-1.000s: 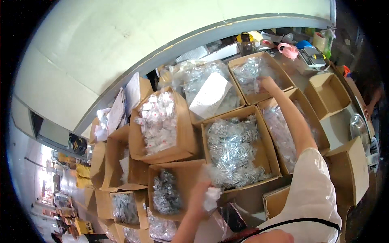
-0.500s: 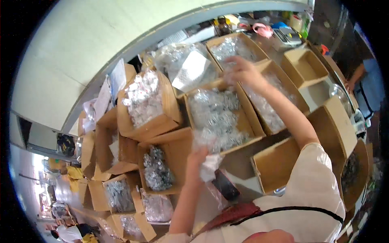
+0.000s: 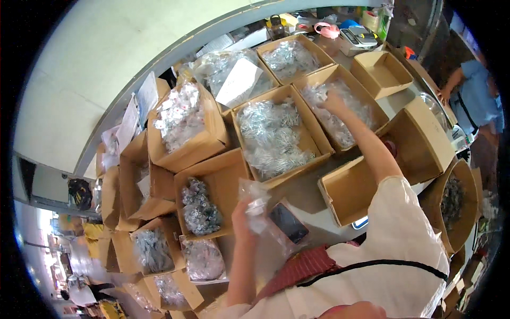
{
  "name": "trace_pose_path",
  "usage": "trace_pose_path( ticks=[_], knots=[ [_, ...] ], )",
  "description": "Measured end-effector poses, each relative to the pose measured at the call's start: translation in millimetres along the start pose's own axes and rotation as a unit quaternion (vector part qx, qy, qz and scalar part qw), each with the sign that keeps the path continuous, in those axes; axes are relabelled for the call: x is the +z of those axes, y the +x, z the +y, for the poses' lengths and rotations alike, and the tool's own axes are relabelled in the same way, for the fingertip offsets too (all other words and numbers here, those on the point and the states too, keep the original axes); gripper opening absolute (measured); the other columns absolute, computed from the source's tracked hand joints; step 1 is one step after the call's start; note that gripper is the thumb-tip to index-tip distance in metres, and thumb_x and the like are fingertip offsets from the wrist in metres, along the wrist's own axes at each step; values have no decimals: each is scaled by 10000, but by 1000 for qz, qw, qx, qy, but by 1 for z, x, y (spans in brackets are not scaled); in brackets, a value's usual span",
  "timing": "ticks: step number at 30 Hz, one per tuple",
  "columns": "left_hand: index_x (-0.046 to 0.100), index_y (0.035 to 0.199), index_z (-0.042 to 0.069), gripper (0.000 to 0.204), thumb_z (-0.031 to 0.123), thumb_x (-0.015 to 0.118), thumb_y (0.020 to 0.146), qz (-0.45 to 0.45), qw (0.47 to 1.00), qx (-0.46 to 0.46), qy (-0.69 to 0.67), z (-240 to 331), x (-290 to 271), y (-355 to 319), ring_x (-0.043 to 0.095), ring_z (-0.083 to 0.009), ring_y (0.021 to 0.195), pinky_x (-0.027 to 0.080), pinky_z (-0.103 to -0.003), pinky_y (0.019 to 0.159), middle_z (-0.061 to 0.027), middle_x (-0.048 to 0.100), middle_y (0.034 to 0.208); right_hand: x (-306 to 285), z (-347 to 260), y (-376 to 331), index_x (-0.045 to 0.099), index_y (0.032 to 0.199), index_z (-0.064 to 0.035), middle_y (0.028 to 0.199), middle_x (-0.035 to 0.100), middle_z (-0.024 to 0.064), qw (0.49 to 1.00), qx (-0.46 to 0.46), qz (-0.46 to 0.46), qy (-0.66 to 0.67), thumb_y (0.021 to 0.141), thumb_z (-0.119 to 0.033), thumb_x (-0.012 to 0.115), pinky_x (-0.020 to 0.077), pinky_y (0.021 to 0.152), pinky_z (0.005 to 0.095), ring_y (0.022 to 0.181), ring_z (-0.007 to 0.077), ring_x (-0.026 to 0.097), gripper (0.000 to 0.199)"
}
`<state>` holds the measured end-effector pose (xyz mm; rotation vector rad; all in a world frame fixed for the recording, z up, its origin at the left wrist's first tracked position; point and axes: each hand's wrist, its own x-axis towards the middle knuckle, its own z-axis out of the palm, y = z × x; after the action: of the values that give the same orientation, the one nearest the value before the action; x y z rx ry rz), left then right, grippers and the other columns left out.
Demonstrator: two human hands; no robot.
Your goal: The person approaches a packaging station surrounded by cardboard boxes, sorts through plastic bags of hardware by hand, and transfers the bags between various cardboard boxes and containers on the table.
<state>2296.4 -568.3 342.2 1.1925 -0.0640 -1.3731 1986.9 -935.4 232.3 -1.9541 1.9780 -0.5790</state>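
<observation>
Clear plastic bags (image 3: 257, 212) are in my left hand (image 3: 243, 217), its fingers closed round them in front of the boxes. My right hand (image 3: 333, 102) reaches into a cardboard box (image 3: 372, 109) at the right, its fingers drawn together against small clear packets (image 3: 348, 133); what they grip is hidden. To the left of that box stands a larger open box (image 3: 313, 125) with many clear packets of silvery metal parts (image 3: 271, 133). Close to my left hand, another box (image 3: 228, 173) holds loose shiny metal pieces (image 3: 199, 207).
A smartphone (image 3: 289, 222) lies beside my left hand. Boxes without visible contents stand at the right (image 3: 348, 196) and far right (image 3: 382, 74). A white paper (image 3: 239, 82) rests on a bag at the back, near a scale (image 3: 358, 38). Another person (image 3: 470, 95) is at the right.
My right hand has come down from above the box edges into the right-hand box of packets. My left hand still holds the plastic bags, and the view has shifted slightly.
</observation>
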Motion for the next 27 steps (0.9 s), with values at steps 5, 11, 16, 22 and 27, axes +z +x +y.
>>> trace_pose_path(
  ticks=[5, 11, 16, 22, 27],
  knots=[
    [607, 869, 40, 170, 208, 592, 890, 33, 998, 57, -15, 5, -16, -19, 613, -177, 601, 507, -313, 509, -64, 633, 754, -23, -15, -36, 555, 1189, -57, 1009, 649, 142, 974, -53, 10, 221, 758, -155, 690, 505, 793, 372, 899, 278, 640, 463],
    [611, 991, 22, 208, 187, 543, 882, -27, 999, 16, 37, -7, -22, -13, 643, -193, 781, 529, -315, 658, -82, 637, 874, -134, -33, -134, 529, 1198, -79, 920, 608, 42, 822, 11, -57, 566, 850, -68, 601, 507, 671, 271, 817, 149, 615, 356],
    [615, 997, 4, 216, 193, 549, 917, -131, 988, -36, 72, -34, 27, -8, 645, -164, 703, 519, -287, 582, -81, 660, 842, -178, -29, -208, 473, 1223, -78, 954, 589, 49, 792, 13, -120, 599, 876, -84, 599, 486, 611, 248, 758, 121, 572, 369],
    [647, 1001, 27, 236, 236, 585, 910, -333, 920, -62, 197, -93, 116, -21, 622, -121, 770, 501, -280, 679, -51, 652, 898, -184, 8, -267, 465, 1249, -71, 1026, 593, 66, 880, 38, -94, 463, 882, -74, 599, 503, 697, 267, 915, 139, 577, 391],
    [582, 1145, 42, 441, 437, 526, 957, -367, 664, 189, 624, -95, 157, 3, 638, -263, 850, 485, -365, 792, -132, 661, 897, -185, 43, -315, 479, 1268, -24, 1133, 598, 104, 945, -50, -7, 324, 857, -8, 591, 481, 871, 300, 1053, 165, 579, 426]
  ],
)
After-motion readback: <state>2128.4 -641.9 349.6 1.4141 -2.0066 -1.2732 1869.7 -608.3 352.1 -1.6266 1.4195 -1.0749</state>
